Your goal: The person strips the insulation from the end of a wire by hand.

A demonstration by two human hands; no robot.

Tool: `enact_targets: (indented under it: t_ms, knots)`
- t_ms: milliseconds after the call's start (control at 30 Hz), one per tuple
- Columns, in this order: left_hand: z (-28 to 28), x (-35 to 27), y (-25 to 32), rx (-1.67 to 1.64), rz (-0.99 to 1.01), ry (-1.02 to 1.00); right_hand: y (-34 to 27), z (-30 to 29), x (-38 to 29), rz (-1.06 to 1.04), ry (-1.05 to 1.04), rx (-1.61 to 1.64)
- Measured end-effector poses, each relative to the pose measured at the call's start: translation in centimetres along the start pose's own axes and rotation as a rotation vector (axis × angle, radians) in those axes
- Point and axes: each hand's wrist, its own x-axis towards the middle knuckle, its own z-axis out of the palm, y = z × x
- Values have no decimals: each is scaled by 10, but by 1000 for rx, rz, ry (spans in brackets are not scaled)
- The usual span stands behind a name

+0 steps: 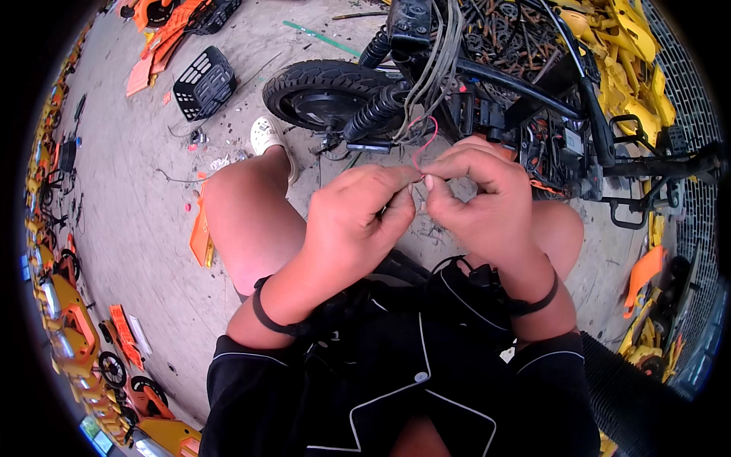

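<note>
Between my fingertips runs a thin red wire [425, 145], which loops up toward a bundle of grey cables [425, 80] on the bike frame. My left hand [365, 211] pinches the wire's lower end between thumb and forefinger. Right beside it, thumb and forefinger of my right hand [482, 191] pinch the same wire, and the two hands' fingertips nearly meet. The exact wire end is mostly covered by the fingers. Just beyond stands a partly stripped electric two-wheeler, with its black frame tube [514, 88], rear wheel [325, 94] and coil shock absorber [377, 111] exposed.
A black plastic basket [205, 84] lies on the concrete floor [148, 228] at the left. Yellow plastic panels [634, 74] are heaped at the right, beside a pile of rusty metal parts [502, 34]. Orange panels [163, 51] lie far left; yellow two-wheelers [74, 331] line the left edge.
</note>
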Motion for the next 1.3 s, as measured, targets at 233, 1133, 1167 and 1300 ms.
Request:
enact_targets:
  t_ms: [233, 1133, 1167, 1300]
  knots:
    - [-2, 1, -3, -158, -47, -28, 1, -6, -3, 315, -90, 405]
    - [5, 3, -1, 23, -16, 69, -11, -15, 7, -199, -34, -278]
    - [6, 2, 0, 80, 10, 65, -11, -14, 6, -230, -24, -324]
    - [10, 1, 3, 150, 42, 101, -11, -9, 3, -317, 13, -482]
